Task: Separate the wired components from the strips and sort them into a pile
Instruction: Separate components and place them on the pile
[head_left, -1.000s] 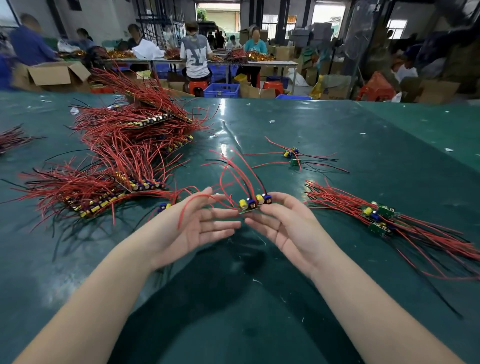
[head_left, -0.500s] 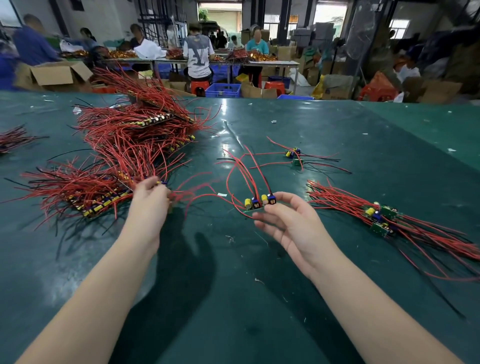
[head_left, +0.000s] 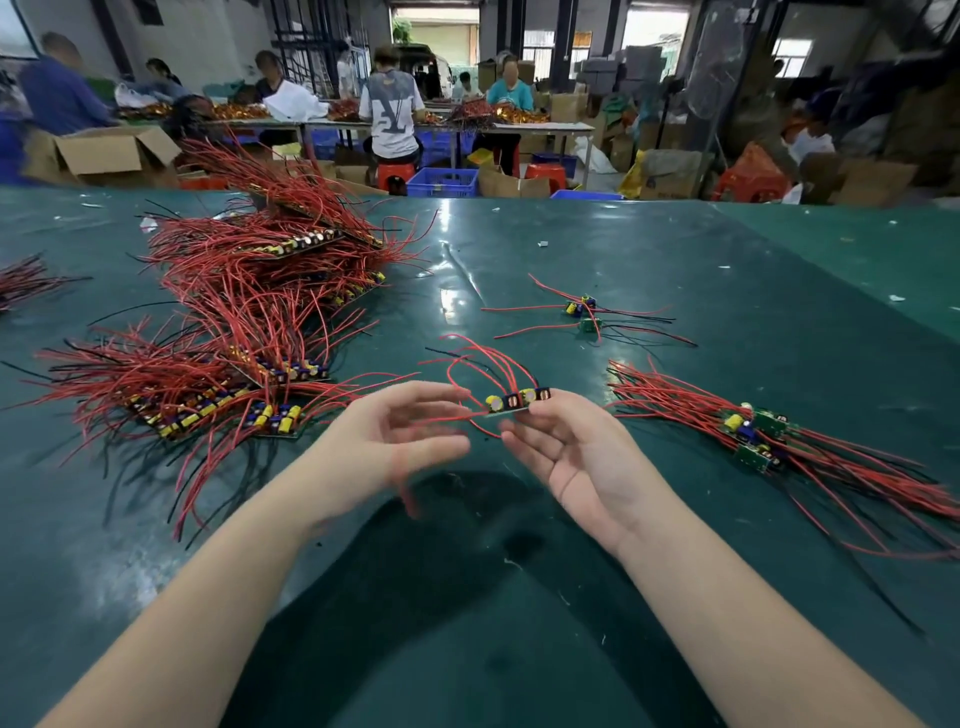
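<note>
- The right hand (head_left: 587, 457) holds a short strip (head_left: 517, 402) of two joined boards at the fingertips, palm up, over the green worktop (head_left: 675, 249); its grip is a light pinch on the strip's right end.
- The left hand (head_left: 395, 441) is beside the strip's left end, with fingers spread and loosely curved. It is blurred, and a red wire (head_left: 405, 488) seems to hang near the palm, but I cannot tell if it is held.
- Red wires rise in loops from the strip in the hands.
- Done, as it looks: a sorted pile (head_left: 753, 431) of separated green boards with long red wires lies on the right, near the right hand. Two more single components (head_left: 584, 312) lie apart, farther back in the middle.
- Left to do: a large heap of unbroken strips (head_left: 249, 322) on the left, many layers deep, with more at the far left edge (head_left: 21, 280).
- My judgement: the task is at an early stage, because the pile is small against the heap. The strip in the hands likely needs to be snapped in two next.
</note>
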